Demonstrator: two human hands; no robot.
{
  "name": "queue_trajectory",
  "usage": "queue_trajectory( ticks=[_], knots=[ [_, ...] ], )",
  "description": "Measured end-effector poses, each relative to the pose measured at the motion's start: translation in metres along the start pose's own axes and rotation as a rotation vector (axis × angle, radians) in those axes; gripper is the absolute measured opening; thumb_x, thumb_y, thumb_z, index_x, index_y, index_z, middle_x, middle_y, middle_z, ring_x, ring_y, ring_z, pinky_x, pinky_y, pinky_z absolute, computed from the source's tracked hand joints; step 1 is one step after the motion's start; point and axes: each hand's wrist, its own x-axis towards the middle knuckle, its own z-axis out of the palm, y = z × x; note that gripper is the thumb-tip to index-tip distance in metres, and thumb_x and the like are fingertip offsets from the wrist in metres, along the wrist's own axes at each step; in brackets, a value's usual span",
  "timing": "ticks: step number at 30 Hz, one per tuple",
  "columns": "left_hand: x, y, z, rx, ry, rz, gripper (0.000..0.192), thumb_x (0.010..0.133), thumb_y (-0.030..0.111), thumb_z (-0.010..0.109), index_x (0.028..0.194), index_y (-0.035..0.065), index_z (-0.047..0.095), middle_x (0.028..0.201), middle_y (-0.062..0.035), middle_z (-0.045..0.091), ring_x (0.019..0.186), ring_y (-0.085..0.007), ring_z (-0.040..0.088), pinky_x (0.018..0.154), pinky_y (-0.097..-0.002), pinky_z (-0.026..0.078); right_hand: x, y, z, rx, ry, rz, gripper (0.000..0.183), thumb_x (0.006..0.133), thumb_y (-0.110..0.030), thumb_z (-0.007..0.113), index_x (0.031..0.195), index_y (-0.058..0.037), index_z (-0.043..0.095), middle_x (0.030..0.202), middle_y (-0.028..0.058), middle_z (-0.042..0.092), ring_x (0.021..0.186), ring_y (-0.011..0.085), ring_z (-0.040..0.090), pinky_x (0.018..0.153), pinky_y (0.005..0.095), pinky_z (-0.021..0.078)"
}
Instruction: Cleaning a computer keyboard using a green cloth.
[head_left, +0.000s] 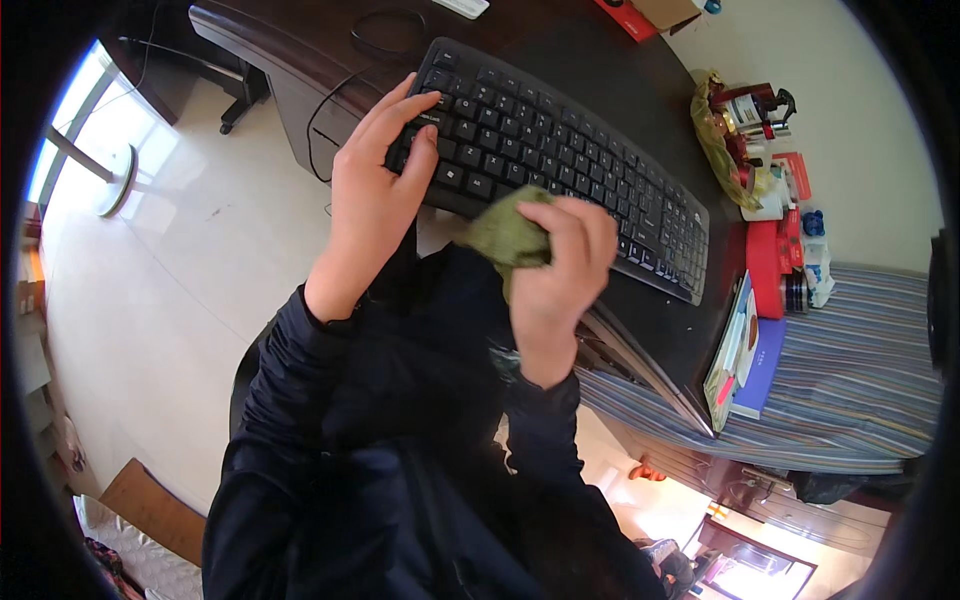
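A black computer keyboard (570, 142) lies slanted across the dark desk, its corner with the Esc key at the upper left. My left hand (386, 165) grips the keyboard's left end, fingers over the upper keys and thumb near the lower-left ones. In my right hand (566, 262) is a bunched olive-green cloth (510, 229), held at the keyboard's near edge below the space bar area. The hand and cloth are slightly blurred. Part of the lower key row is hidden behind them.
A black cable (311, 124) loops over the desk's left edge. Right of the keyboard stand pump bottles (750, 109), red boxes (765, 266) and a blue-purple booklet (761, 367). Beyond them is a striped cloth surface (847, 375). Pale tiled floor (202, 240) spreads out left.
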Motion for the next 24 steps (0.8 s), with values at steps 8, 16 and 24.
queue_trajectory(
  ticks=[8,16,24],
  knots=[
    [0.000,0.010,-0.002,0.022,-0.050,-0.041,0.026,0.090,0.008,0.062,0.115,0.0039,0.067,0.130,-0.0176,0.062,0.114,-0.0315,0.064,0.096,-0.0342,0.048,-0.006,0.012,-0.002,0.049,-0.001,0.014,0.036,0.059,0.006,0.062,0.091,-0.0102,0.067,0.094,0.0063,0.058,0.089,0.0288,0.056,0.080,0.0384,0.0402],
    [-0.001,0.001,0.000,0.006,0.004,-0.005,0.026,0.089,0.008,0.062,0.114,0.0047,0.068,0.129,-0.0161,0.063,0.115,-0.0301,0.064,0.096,-0.0339,0.048,-0.024,0.034,-0.035,0.152,-0.009,0.329,0.036,0.062,0.013,0.060,0.092,-0.0053,0.066,0.094,0.0109,0.058,0.093,0.0293,0.057,0.084,0.0351,0.0461],
    [-0.002,0.002,0.002,0.031,-0.001,-0.011,0.026,0.090,0.008,0.062,0.115,0.0047,0.068,0.131,-0.0159,0.062,0.117,-0.0305,0.062,0.098,-0.0344,0.047,-0.004,0.006,0.003,0.268,-0.053,0.126,0.042,0.055,0.009,0.059,0.093,-0.0058,0.067,0.090,0.0098,0.055,0.085,0.0303,0.054,0.075,0.0375,0.0440]
  ],
)
